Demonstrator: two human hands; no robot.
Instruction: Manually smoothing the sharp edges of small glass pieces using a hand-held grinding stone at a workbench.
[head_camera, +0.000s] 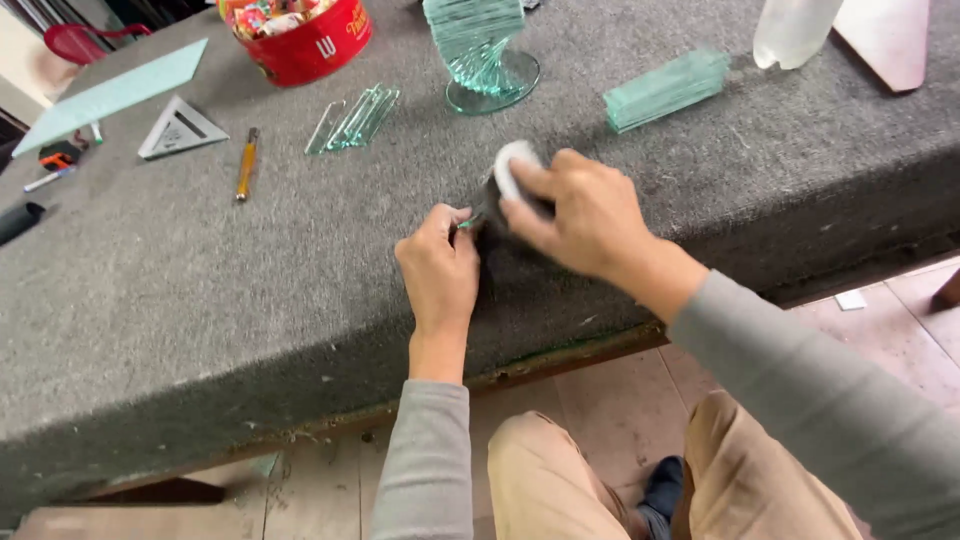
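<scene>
On the grey felt-covered surface (200, 260), the left hand (440, 270) pinches a small piece of greenish glass (466, 220) near the front edge. The right hand (580, 215) presses a white round pad with a dark body (512, 175) against it. Farther back stand a twisted stack of green glass plates on a round base (485, 55), loose clear glass strips (355, 118), a yellow-handled cutter (246, 165) and a red round tin (315, 45).

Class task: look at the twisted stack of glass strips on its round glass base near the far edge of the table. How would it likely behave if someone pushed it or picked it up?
The twisted glass stack is tall on a small round base, so a push would probably tip it. Being glass, it is likely stiff, fragile and fairly heavy.
</scene>
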